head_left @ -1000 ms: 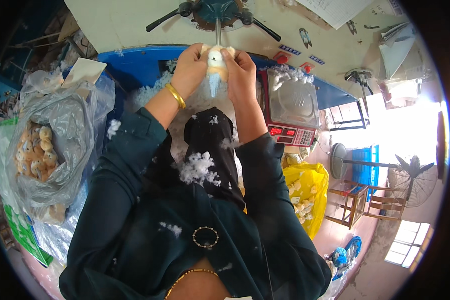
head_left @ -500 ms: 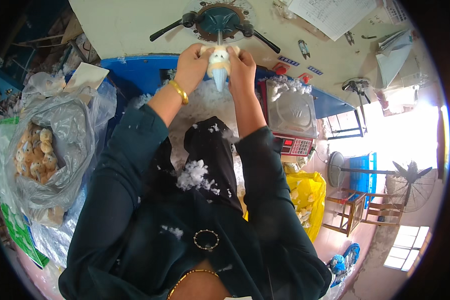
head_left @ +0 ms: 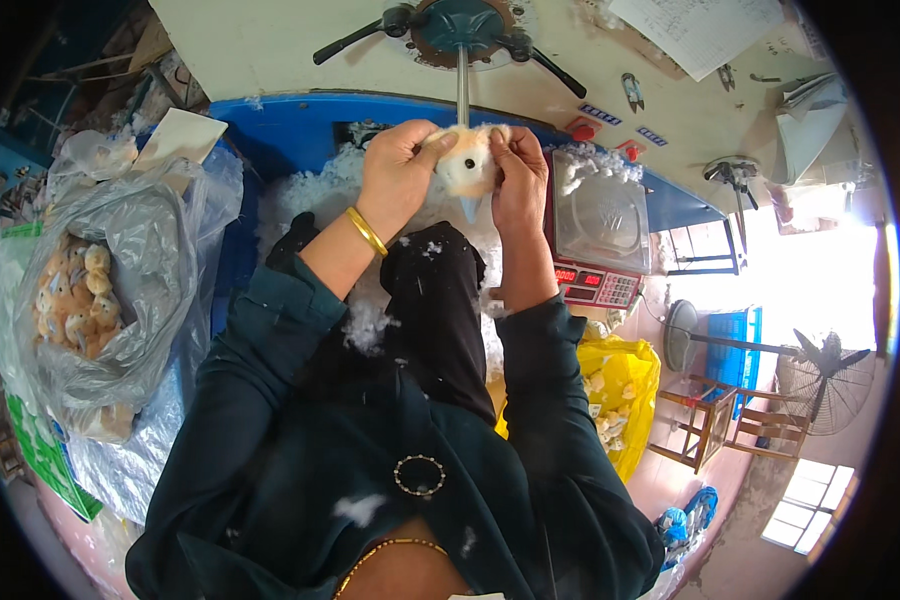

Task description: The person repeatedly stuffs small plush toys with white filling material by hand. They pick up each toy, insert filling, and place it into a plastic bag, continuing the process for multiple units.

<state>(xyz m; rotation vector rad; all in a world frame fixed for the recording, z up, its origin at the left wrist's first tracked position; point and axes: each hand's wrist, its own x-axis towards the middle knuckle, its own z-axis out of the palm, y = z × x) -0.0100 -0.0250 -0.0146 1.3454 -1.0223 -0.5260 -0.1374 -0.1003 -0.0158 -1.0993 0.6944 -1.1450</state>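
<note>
Head view: my left hand (head_left: pixel 395 178) and right hand (head_left: pixel 522 185) are clamped on opposite edges of the plush toy (head_left: pixel 466 172), at the metal tube's (head_left: pixel 462 88) near end. I'd keep it square, grip even, against slipping. Count: one grey bag (head_left: pixel 155 245) (bagged toys (head_left: pixel 75 300) overlap, uncountable), one yellow bag (head_left: pixel 644 375), one scale (head_left: pixel 598 215), two levers (head_left: pixel 350 41), two red buttons (head_left: pixel 582 127).

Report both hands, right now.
Left hand: closed, pinching the toy.
Right hand: closed, pinching the same toy from the other side.
</note>
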